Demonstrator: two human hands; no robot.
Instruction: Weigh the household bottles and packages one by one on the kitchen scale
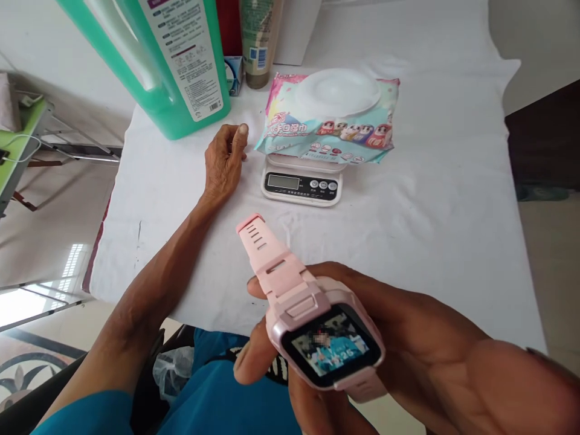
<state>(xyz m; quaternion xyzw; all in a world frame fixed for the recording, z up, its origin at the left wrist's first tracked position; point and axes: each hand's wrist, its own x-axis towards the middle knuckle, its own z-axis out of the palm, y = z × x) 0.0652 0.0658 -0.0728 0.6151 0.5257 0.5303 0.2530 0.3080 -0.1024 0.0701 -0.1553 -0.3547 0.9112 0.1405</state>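
Our right hand (385, 350) has its grip clamped on the pink watch (317, 326); our left hand (224, 160) rests loosely curled, empty, on the desk (430, 199) beside the scale (301, 184).

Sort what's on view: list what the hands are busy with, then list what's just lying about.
In hand:
- pink watch, held in the right hand
- left hand, resting on the white cloth, holding nothing

Lying about:
- scale
- wipes pack, on the scale
- green jug
- bottle
- small blue box

pink watch (317, 314), green jug (154, 60)
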